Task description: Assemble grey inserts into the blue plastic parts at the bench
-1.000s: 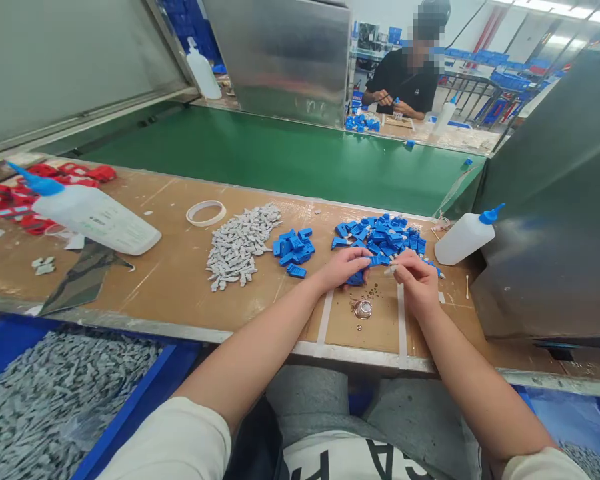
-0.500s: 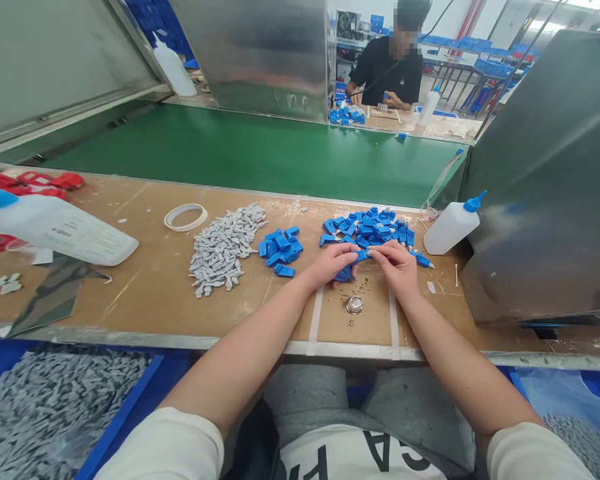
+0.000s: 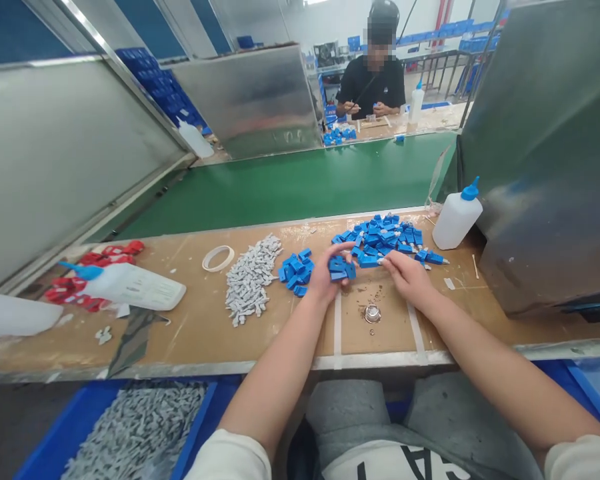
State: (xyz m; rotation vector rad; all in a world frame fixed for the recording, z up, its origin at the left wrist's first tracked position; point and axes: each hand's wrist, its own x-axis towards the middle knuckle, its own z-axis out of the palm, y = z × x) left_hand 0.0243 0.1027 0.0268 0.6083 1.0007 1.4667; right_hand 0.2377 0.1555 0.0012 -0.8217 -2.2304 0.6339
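My left hand [image 3: 322, 279] is curled around several small blue plastic parts [image 3: 341, 268], which rest in the palm and fingers. My right hand [image 3: 411, 279] pinches the pale grey tip of a blue plastic piece [image 3: 367, 262] at the near edge of a pile of blue parts [image 3: 387, 233] with light tips. Left of my left hand lies a smaller heap of blue parts [image 3: 296, 269]. Beyond it is a pile of light grey plastic pieces [image 3: 253, 280]. A small round metal piece [image 3: 373, 313] sits on the worktop between my forearms.
A white squeeze bottle [image 3: 457, 220] stands right of the pile. Another bottle [image 3: 145, 287] lies by red parts [image 3: 113, 252] on the left, near a tape roll [image 3: 218, 259]. A green belt [image 3: 290, 183] runs behind; a co-worker [image 3: 375, 87] sits across it.
My hands have moved apart. The right hand has carried a blue piece to the pile's edge, while the left has turned to show blue parts in its palm. The view has shifted left.
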